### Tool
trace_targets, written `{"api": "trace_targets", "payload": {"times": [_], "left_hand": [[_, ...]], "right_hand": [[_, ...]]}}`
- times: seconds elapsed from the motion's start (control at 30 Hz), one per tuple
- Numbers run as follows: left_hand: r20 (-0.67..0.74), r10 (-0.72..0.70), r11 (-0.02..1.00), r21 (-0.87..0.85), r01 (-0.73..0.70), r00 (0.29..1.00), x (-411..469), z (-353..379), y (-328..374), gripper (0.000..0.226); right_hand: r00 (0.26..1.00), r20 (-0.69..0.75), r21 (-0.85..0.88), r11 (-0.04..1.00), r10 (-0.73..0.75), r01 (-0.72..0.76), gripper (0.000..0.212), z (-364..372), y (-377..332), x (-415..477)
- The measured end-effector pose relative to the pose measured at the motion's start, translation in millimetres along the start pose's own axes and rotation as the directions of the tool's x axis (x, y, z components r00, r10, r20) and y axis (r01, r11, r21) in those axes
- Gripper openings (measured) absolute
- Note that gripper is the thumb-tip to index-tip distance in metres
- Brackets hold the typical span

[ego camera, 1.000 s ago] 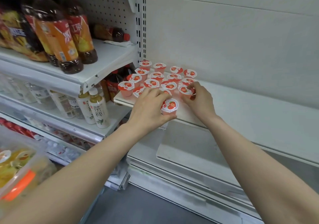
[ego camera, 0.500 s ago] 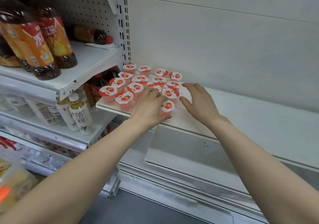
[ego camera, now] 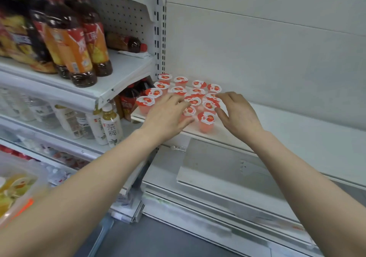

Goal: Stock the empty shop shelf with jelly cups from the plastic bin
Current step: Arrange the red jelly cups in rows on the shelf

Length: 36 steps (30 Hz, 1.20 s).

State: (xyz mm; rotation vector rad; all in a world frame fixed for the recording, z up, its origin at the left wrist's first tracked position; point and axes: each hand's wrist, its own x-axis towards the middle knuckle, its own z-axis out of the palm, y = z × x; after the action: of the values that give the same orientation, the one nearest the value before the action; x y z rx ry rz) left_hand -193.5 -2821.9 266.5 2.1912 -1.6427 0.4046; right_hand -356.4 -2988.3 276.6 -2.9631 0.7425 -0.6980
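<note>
A cluster of jelly cups [ego camera: 179, 92] is seen at the left end of the white shop shelf [ego camera: 297, 136], set in rough rows running from near to far. Both hands are held low over the near rows. The left hand [ego camera: 168, 116] is spread flat, fingers extended and released, resting on or just above cups hidden beneath it; whether any cup is touched cannot be told. The right hand [ego camera: 237, 114] is likewise open, its fingers loosely curved and grasping nothing. Between the two hands, at the near edge of the cluster, one cup [ego camera: 207, 122] stands upright; it lies just left of the right thumb, and that hand is judged the nearer. The cups are small, translucent pink plastic, tapered, sealed with round red-and-white foil lids. The plastic bin [ego camera: 25, 189], clear-walled, is seen at the near left, well apart from the shelf.
</note>
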Motion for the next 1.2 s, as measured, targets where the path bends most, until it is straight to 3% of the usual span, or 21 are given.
{"api": "trace_targets", "payload": {"times": [0.3, 0.53, 0.7, 0.9, 1.03, 1.2], "left_hand": [[-0.087, -0.096, 0.995, 0.032, 0.099, 0.992, -114.4, -58.0, -97.6, 0.046], [-0.079, -0.304, 0.951, 0.027, 0.307, 0.949, -256.7, -90.2, -200.2, 0.045], [-0.039, -0.485, 0.872, 0.057, 0.486, 0.874, -368.7, -105.2, -274.3, 0.042], [0.045, -0.699, 0.715, 0.057, 0.696, 0.714, -482.8, -97.7, -335.4, 0.025], [0.073, -0.767, 0.642, 0.066, 0.764, 0.638, -506.4, -85.2, -366.1, 0.025], [0.085, -0.791, 0.611, 0.088, 0.787, 0.605, -524.6, -62.0, -387.8, 0.025]], "right_hand": [[0.977, -0.110, 0.029, 0.982, -0.185, 0.189, 0.038, 19.0, -135.1, -21.1], [0.941, -0.046, 0.144, 0.930, -0.336, 0.339, 0.041, 89.4, -282.7, -42.5], [0.888, 0.014, 0.258, 0.860, -0.460, 0.441, 0.039, 146.3, -387.4, -60.2], [0.823, 0.118, 0.391, 0.788, -0.556, 0.476, 0.036, 201.6, -478.7, -72.9], [0.716, 0.293, 0.457, 0.751, -0.633, 0.477, 0.039, 236.9, -521.5, -56.0], [0.462, 0.534, 0.513, 0.706, -0.708, 0.489, 0.059, 287.0, -582.0, -43.8]]}}
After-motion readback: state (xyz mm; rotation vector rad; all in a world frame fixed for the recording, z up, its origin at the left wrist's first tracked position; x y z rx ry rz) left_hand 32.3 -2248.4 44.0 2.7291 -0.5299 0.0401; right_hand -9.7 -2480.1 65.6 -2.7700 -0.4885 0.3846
